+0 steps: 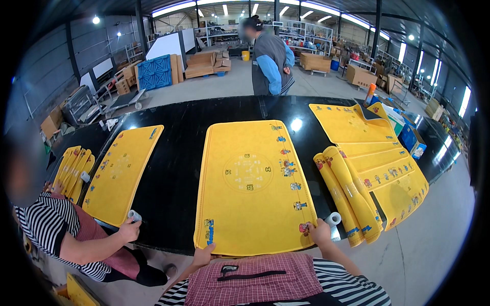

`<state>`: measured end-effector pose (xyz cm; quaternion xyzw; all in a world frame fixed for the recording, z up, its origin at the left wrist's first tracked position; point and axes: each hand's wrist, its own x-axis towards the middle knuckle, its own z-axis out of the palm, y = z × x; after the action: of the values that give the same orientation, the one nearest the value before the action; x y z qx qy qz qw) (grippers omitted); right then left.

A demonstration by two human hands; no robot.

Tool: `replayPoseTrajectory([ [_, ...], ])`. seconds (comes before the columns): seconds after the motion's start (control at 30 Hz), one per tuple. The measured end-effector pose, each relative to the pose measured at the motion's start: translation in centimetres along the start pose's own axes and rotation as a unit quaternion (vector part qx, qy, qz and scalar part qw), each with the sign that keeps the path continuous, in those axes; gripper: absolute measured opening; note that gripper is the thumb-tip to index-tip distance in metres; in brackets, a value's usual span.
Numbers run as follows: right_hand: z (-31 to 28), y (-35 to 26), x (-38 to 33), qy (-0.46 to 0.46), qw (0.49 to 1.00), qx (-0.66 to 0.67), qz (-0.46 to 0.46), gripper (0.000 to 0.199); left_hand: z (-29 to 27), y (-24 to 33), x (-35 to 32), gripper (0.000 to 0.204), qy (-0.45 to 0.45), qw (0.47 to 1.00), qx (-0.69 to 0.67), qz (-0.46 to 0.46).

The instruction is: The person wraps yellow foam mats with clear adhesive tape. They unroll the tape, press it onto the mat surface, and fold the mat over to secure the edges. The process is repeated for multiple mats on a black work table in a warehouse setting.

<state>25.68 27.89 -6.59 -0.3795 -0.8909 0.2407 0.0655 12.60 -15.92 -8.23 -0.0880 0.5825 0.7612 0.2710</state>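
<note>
A yellow mat (240, 214) with small cartoon figures along its right side lies flat on the black table in front of me. My left hand (204, 254) grips its near left corner, thumb on top and the other fingers mostly hidden. At the near right corner, my right hand (320, 233) has its fingers closed on the mat's edge. Just beyond that hand, to its right, is a small white roll (333, 219). Rolled yellow mats (354, 191) lie right of it.
More yellow mats (337, 122) lie overlapping at the table's right, near blue boxes (411, 137) and an orange-capped bottle (370, 93). At left, a co-worker's hand (130, 230) is by another roll (133, 216) and mat (120, 173). Another person (270, 61) stands beyond the black table (178, 153).
</note>
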Motion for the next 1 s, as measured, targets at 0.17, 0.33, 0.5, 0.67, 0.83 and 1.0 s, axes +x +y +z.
replayPoseTrajectory([
  [0.17,-0.3,-0.3,-0.1,-0.006,1.0,0.002,0.005,0.033,0.2,0.2,-0.1,0.032,0.006,1.0,0.01,0.004],
  [0.33,-0.3,-0.3,-0.2,-0.004,1.0,0.009,0.0,0.033,0.3,0.7,-0.4,0.033,-0.001,1.0,0.032,-0.001],
  [0.5,-0.3,-0.6,0.0,-0.004,1.0,0.007,0.002,0.034,0.3,0.6,-0.4,0.033,-0.003,1.0,0.025,0.009],
  [0.67,0.5,0.5,0.0,0.014,1.0,0.021,-0.009,0.037,0.5,0.8,-0.8,0.033,0.015,0.999,0.048,-0.008],
  [0.83,0.3,1.1,0.5,-0.013,0.999,0.04,-0.014,0.034,-1.2,-1.2,1.6,0.034,-0.016,0.999,0.044,0.003],
  [1.0,-0.4,0.9,1.4,-0.178,0.894,0.393,0.124,0.032,-0.7,-1.1,0.8,0.034,0.007,1.0,0.016,-0.002],
])
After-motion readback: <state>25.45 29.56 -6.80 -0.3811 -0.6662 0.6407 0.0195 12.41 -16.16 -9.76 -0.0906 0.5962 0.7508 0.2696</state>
